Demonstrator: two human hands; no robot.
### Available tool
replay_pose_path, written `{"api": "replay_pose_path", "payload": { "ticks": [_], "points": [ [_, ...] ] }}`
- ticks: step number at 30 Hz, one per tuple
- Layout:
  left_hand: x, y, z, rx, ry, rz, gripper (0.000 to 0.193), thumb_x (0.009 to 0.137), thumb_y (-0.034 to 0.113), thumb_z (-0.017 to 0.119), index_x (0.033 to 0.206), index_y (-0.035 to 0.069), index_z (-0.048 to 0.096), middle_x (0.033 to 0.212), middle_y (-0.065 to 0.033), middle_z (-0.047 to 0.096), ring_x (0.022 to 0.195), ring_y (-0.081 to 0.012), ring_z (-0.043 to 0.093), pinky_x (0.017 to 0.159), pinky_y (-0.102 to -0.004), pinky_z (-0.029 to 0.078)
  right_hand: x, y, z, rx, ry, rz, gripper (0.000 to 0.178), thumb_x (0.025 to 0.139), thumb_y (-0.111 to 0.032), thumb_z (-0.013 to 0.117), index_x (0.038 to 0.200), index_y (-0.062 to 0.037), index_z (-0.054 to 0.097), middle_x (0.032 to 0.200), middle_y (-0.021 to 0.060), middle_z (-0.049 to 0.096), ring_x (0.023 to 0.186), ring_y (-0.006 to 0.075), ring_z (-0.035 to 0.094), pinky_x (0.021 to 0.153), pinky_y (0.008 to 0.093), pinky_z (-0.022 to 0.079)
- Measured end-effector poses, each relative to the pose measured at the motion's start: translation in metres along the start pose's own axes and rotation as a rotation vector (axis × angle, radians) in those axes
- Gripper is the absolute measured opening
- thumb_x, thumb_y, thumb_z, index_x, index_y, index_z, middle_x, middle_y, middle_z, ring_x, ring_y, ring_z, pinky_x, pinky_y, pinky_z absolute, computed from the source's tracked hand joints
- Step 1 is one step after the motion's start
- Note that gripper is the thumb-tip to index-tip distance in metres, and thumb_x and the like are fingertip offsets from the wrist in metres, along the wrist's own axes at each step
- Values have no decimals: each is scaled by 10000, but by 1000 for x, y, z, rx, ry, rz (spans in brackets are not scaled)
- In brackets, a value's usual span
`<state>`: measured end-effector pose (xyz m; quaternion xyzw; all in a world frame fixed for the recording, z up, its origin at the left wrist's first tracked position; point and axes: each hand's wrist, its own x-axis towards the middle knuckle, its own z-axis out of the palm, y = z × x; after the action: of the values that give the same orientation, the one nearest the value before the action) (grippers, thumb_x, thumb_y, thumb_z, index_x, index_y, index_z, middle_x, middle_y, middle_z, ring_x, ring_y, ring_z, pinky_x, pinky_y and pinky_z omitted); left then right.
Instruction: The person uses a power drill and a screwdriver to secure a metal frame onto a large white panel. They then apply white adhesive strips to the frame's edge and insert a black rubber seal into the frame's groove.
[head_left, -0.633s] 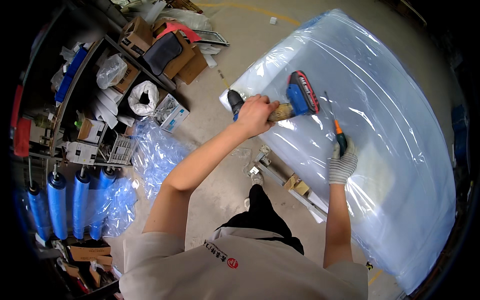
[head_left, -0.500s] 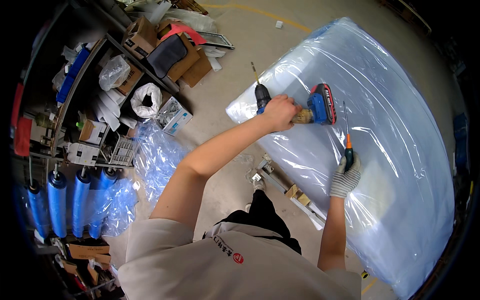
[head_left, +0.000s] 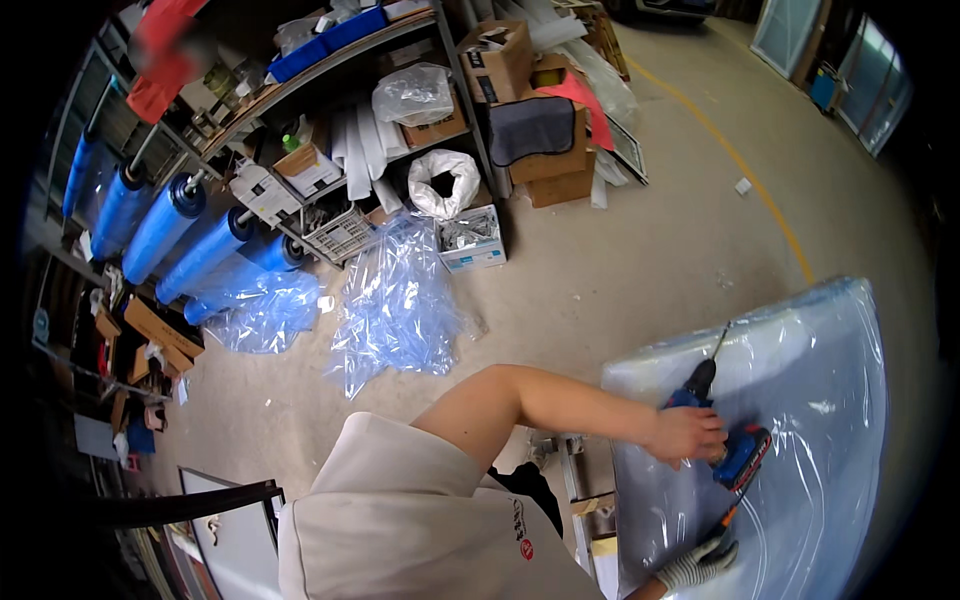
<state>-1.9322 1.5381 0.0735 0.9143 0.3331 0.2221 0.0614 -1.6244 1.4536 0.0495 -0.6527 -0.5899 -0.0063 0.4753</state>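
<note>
My bare left hand [head_left: 690,437] is wrapped round the grip of a blue and black cordless drill [head_left: 700,382]. A long thin bit points away from me out of the chuck, and the battery end lies to the right of my fingers. Near the lower edge, my right hand [head_left: 698,567] wears a striped knitted glove and holds a screwdriver [head_left: 729,517] with an orange and dark handle. The screwdriver's tip is hard to make out by the drill's battery. Both tools are over a large stack or panel wrapped in clear plastic film [head_left: 800,380]; whether the drill touches it I cannot tell.
Bluish plastic film [head_left: 395,310] lies heaped on the floor, beside blue film rolls [head_left: 165,230] on a rack. Shelves hold boxes and bags; a box of small metal parts [head_left: 470,240] and cardboard boxes [head_left: 555,160] stand nearby. A metal-framed stand [head_left: 575,480] is by my legs.
The view has swung to the left, so the wrapped panel and both hands now appear lower and further right. Each hand keeps its tool. The screwdriver now appears closer to the drill's battery.
</note>
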Motion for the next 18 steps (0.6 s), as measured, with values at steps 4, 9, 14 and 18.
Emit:
{"api": "replay_pose_path", "payload": {
  "ticks": [4, 9, 14, 18],
  "points": [
    [-124, -5, -55, -230, 7, -206, 561, 762, 250, 672, 1253, 32, 507, 1243, -134, 486, 1141, -307, 456, 939, -420, 416, 22, -61, 28, 181, 311, -105, 411, 889, -136, 645, 1248, -12, 487, 1160, 139, 575, 930, 218, 606, 811, 323, 519],
    [-317, -28, -82, -198, -152, -546, 143, 829, 189, 561, 874, 58, 596, 793, -117, 599, 804, -310, 583, 719, -422, 478, 51, -156, 101, 454, 167, 61, 480, 897, -177, 641, 1298, -16, 431, 1185, 155, 562, 934, 243, 608, 810, 346, 524],
    [-456, -65, -135, -253, 22, -885, 212, 877, 246, 556, 771, 70, 609, 747, -123, 608, 757, -333, 597, 654, -436, 476, 29, -270, 209, 24, -12, -566, 569, 926, -336, 583, 1391, -114, 344, 1276, 193, 511, 1090, 344, 581, 848, 395, 530],
    [-532, -96, -184, -257, 70, -1068, 223, 864, 274, 577, 765, 82, 635, 751, -118, 629, 744, -330, 610, 644, -438, 482, -29, -469, 295, 868, -312, 77, 345, 926, -93, 551, 1260, -21, 505, 1129, 92, 566, 912, 205, 537, 915, 332, 431]
  ]
}}
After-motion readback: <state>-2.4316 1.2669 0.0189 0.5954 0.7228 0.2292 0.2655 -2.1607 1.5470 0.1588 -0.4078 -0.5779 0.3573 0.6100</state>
